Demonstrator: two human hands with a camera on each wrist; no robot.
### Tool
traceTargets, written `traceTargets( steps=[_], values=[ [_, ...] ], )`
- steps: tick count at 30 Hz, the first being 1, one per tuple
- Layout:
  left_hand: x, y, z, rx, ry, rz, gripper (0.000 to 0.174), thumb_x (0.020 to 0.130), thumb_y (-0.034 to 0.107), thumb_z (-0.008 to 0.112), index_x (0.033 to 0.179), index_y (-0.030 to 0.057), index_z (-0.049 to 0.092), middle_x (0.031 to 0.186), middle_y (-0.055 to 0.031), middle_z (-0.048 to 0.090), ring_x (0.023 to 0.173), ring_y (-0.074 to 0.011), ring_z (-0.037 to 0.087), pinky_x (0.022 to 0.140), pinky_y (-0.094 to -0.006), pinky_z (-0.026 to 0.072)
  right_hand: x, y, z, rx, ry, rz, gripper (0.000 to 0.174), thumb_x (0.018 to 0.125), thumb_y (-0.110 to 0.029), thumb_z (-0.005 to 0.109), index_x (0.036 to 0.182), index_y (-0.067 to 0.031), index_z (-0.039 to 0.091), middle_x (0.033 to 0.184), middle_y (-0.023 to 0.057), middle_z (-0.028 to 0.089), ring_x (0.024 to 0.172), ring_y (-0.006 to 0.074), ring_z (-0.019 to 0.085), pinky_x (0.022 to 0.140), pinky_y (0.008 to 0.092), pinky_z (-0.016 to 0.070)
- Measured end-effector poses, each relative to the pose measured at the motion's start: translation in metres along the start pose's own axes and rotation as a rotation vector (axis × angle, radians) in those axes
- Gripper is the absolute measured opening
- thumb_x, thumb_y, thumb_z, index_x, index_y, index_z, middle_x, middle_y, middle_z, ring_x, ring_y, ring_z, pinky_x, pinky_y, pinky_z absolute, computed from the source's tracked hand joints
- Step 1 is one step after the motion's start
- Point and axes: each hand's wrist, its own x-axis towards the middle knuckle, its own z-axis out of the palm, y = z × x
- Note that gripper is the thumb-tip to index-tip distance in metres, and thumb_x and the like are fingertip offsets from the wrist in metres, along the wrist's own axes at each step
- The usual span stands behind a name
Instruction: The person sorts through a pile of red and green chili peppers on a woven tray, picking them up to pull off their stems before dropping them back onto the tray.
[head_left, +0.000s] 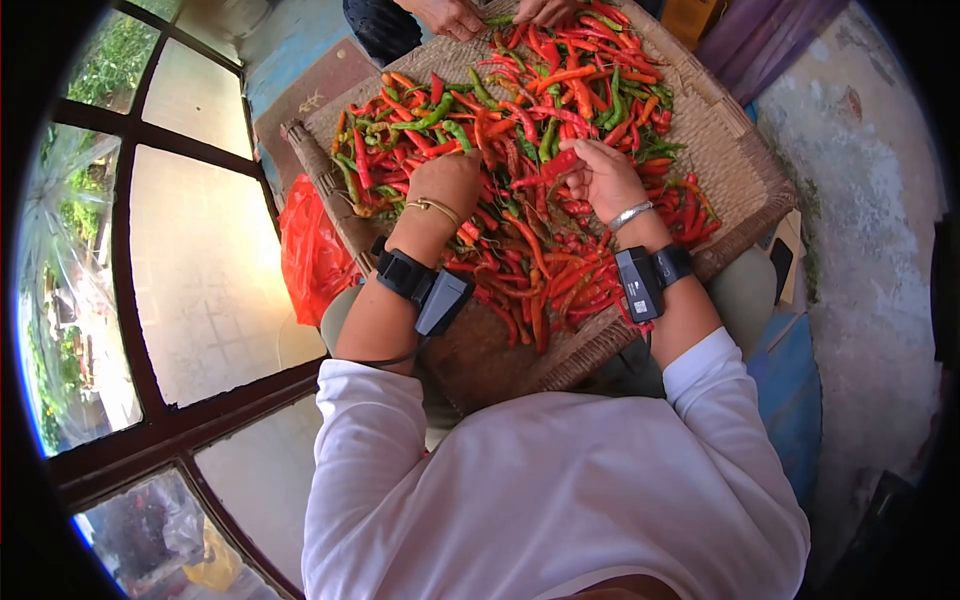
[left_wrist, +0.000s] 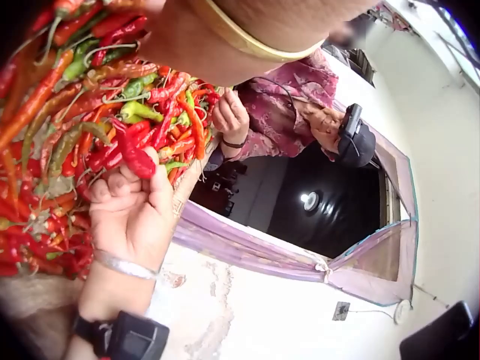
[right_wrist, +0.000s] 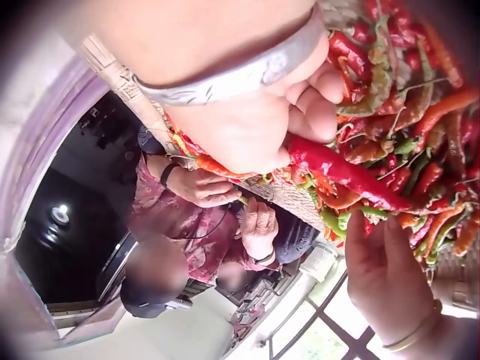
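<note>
A dark-framed window fills the wall out past my left hand. Under both hands a wide woven tray carries a heap of red, orange and green chilies. My right hand pinches one red chili over the heap. My left hand, fingers loose, rests just beside it.

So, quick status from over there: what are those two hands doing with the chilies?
Right hand pinches one red chili. Left hand beside it, fingers straight, holding nothing. Chili pile on woven tray; another person's hands at the far edge.
</note>
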Motion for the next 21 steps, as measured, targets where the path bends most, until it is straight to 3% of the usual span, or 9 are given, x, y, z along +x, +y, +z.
traceTargets(
  steps=[1,2,5,6,7,9,10,14,21],
  values=[
    [0.003,-0.005,0.004,0.041,0.071,-0.041,0.036,0.074,0.017,0.055,0.109,0.0107,0.052,0.091,-0.0125,0.059,0.078,-0.0309,0.059,0.066,-0.0398,0.0479,0.001,0.000,0.002,0.316,-0.074,-0.146,0.036,0.085,-0.032,0.051,0.109,-0.0054,0.051,0.077,0.0043,0.058,0.066,0.0124,0.057,0.054,0.0252,0.0449],
    [0.005,-0.008,0.007,0.083,0.143,-0.083,0.034,0.074,0.017,0.055,0.107,0.0120,0.052,0.091,-0.0121,0.059,0.078,-0.0310,0.059,0.067,-0.0403,0.0481,0.001,-0.003,0.002,0.403,-0.108,-0.235,0.050,0.085,-0.034,0.051,0.124,-0.0062,0.035,0.090,0.0069,0.058,0.083,0.0166,0.058,0.067,0.0293,0.0458],
    [0.004,-0.004,0.007,0.070,0.144,-0.070,0.024,0.077,0.011,0.048,0.101,0.0091,0.054,0.096,-0.0128,0.056,0.086,-0.0296,0.058,0.069,-0.0389,0.0489,-0.002,-0.006,0.003,0.386,-0.133,-0.168,0.053,0.086,-0.031,0.049,0.128,-0.0068,0.028,0.099,0.0093,0.056,0.090,0.0183,0.056,0.070,0.0309,0.0452],
    [0.005,-0.004,0.009,0.071,0.143,-0.068,0.024,0.077,0.011,0.048,0.101,0.0091,0.054,0.096,-0.0128,0.056,0.086,-0.0296,0.058,0.069,-0.0389,0.0489,-0.002,-0.003,0.003,0.345,-0.109,-0.101,0.046,0.087,-0.029,0.049,0.124,-0.0051,0.036,0.094,0.0083,0.059,0.082,0.0163,0.058,0.066,0.0282,0.0458],
    [0.007,-0.003,0.012,0.059,0.158,-0.055,0.024,0.077,0.013,0.050,0.101,0.0091,0.053,0.098,-0.0129,0.055,0.088,-0.0294,0.057,0.070,-0.0389,0.0488,-0.001,0.001,0.000,0.346,-0.106,-0.104,0.046,0.087,-0.029,0.049,0.124,-0.0051,0.036,0.094,0.0083,0.059,0.082,0.0163,0.058,0.066,0.0282,0.0458],
    [0.009,-0.002,0.013,0.045,0.172,-0.041,0.024,0.077,0.015,0.052,0.100,0.0090,0.053,0.100,-0.0131,0.054,0.090,-0.0291,0.057,0.070,-0.0388,0.0486,0.000,0.004,-0.003,0.220,-0.219,0.031,0.038,0.086,-0.029,0.050,0.115,-0.0036,0.046,0.084,0.0065,0.061,0.074,0.0136,0.059,0.059,0.0252,0.0456],
    [0.008,-0.002,0.011,0.025,0.157,-0.029,0.025,0.076,0.017,0.055,0.100,0.0089,0.053,0.099,-0.0130,0.054,0.090,-0.0291,0.056,0.070,-0.0388,0.0486,-0.004,0.004,0.004,0.194,-0.129,0.024,0.031,0.085,-0.028,0.052,0.104,-0.0039,0.054,0.075,0.0042,0.062,0.064,0.0108,0.058,0.052,0.0219,0.0442],
    [0.015,-0.007,0.023,0.024,0.206,-0.026,0.030,0.072,0.021,0.062,0.098,0.0091,0.053,0.097,-0.0133,0.054,0.088,-0.0298,0.056,0.070,-0.0384,0.0483,-0.002,0.008,0.005,0.137,-0.111,0.058,0.028,0.085,-0.028,0.053,0.101,-0.0049,0.055,0.073,0.0035,0.062,0.061,0.0096,0.058,0.050,0.0205,0.0437],
    [0.021,-0.006,0.022,-0.045,0.194,-0.050,0.020,0.074,0.015,0.057,0.092,0.0088,0.054,0.092,-0.0143,0.056,0.082,-0.0293,0.058,0.068,-0.0380,0.0486,-0.005,0.014,0.012,0.014,-0.108,0.122,0.025,0.084,-0.027,0.055,0.098,-0.0054,0.056,0.069,0.0014,0.059,0.057,0.0078,0.056,0.048,0.0199,0.0434]
  ],
)
